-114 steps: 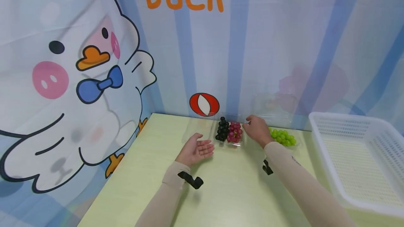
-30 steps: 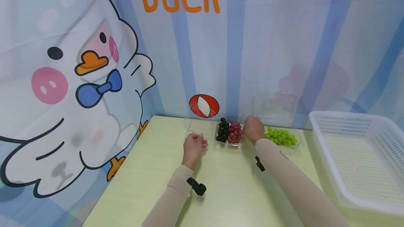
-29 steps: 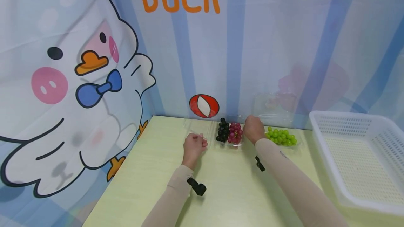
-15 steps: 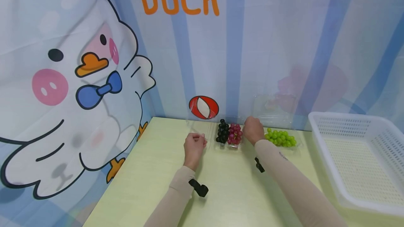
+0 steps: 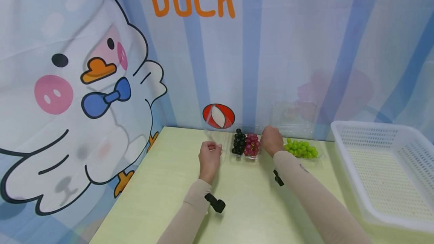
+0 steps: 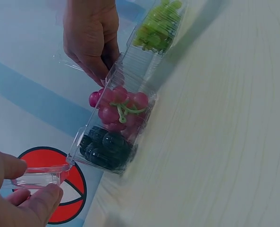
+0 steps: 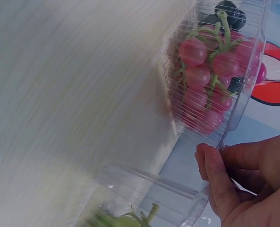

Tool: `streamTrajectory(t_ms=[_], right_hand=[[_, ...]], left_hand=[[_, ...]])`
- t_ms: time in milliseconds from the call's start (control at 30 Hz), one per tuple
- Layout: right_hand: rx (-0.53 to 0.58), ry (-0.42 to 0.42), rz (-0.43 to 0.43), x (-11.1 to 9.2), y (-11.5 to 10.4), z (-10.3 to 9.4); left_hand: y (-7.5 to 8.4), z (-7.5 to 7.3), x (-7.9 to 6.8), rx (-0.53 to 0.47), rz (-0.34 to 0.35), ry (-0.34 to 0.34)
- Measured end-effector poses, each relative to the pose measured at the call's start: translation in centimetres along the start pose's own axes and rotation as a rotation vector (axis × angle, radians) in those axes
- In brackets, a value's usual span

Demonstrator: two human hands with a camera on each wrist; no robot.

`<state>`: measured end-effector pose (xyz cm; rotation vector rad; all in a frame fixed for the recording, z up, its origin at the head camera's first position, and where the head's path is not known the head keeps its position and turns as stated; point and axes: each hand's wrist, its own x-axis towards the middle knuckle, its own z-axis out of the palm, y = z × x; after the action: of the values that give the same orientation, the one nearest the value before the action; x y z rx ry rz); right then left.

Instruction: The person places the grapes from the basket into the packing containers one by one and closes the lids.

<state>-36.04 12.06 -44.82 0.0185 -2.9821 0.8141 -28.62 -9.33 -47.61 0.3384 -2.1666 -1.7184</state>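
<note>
My left hand [image 5: 210, 159] pinches the edge of a clear plastic lid [image 6: 40, 177], which stands tilted up at the left side of its box. That clear box [image 7: 241, 109] sits on the table with a bunch of black grapes [image 5: 239, 142] in its left half and a bunch of red grapes [image 5: 252, 145] in its right. My right hand [image 5: 272, 140] pinches the box's right rim between thumb and fingers, as the right wrist view shows. Just right of it, green grapes [image 5: 301, 149] lie in a second clear box, whose lid [image 5: 295, 116] stands raised against the backdrop.
A white perforated plastic basket [image 5: 369, 214] stands on the right side of the pale table [image 5: 251, 202]. Behind the boxes hangs a fabric backdrop [image 5: 288, 48] printed with a duck, close to the table's back edge.
My left hand has gone from palm-up and loose to pinching the lid, whose edge has swung upward. My right hand has closed on the box's rim. The grapes stay in place.
</note>
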Motion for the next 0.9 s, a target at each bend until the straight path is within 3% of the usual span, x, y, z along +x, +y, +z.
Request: streamTrajectory(t_ms=[667, 900], right_hand=[[-0.010, 0.001, 0.004, 0.0, 0.1, 0.2], [-0.009, 0.001, -0.002, 0.1, 0.1, 0.2]], left_hand=[[0.5, 0.8, -0.4, 0.007, 0.019, -0.042], [0.9, 1.0, -0.5, 0.007, 0.055, -0.043]])
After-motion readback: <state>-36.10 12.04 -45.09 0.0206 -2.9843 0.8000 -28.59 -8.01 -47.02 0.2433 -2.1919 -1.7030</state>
